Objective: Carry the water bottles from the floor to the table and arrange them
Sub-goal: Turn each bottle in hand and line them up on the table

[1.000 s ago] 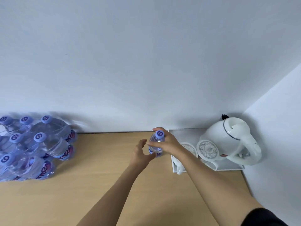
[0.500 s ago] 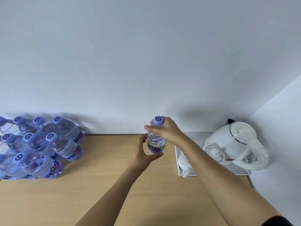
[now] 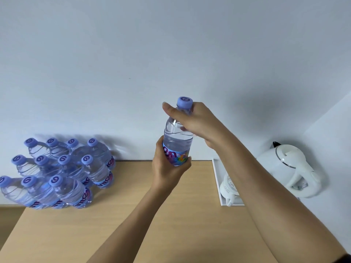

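Observation:
A clear water bottle (image 3: 176, 141) with a purple cap and a colourful label is held upright in the air above the back of the wooden table (image 3: 133, 221). My left hand (image 3: 167, 171) grips its lower part around the label. My right hand (image 3: 197, 122) is wrapped round its neck and shoulder just under the cap. Several more purple-capped bottles (image 3: 62, 171) stand packed together in rows at the table's back left, against the wall.
A white tray (image 3: 218, 179) at the back right carries a white cup (image 3: 228, 188), partly hidden by my right forearm. A white electric kettle (image 3: 290, 169) stands in the corner. White walls close off the back and the right side.
Both hands have lifted the bottle up off the table, from beside the tray to well above the tabletop. The view has shifted, showing more of the bottle group.

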Demonstrator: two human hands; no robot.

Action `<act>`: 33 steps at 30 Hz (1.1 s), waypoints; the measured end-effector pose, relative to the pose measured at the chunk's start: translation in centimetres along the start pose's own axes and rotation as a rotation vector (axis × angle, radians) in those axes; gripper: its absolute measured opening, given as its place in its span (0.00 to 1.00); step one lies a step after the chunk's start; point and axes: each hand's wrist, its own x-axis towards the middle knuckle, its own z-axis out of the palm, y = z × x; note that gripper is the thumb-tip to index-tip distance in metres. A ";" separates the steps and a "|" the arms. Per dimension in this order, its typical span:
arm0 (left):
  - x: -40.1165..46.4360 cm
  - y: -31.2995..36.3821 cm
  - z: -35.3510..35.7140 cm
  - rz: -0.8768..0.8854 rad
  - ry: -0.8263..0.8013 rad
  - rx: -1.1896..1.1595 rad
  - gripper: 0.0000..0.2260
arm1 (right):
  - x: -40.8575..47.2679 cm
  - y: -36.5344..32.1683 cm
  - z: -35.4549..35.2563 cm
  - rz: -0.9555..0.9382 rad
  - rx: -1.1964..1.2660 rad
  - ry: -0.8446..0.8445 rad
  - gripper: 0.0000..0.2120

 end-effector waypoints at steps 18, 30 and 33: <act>0.5 8.3 -7.9 -0.106 -0.578 -0.167 0.27 | 0.0 -3.4 2.4 -0.140 0.703 -0.388 0.11; 0.3 8.4 -6.7 -0.051 -0.415 -0.092 0.30 | -0.9 -5.3 3.7 -0.233 0.430 0.140 0.05; 0.2 8.6 -7.1 -0.073 -0.435 -0.130 0.27 | -1.0 -5.6 3.4 -0.219 0.361 0.096 0.08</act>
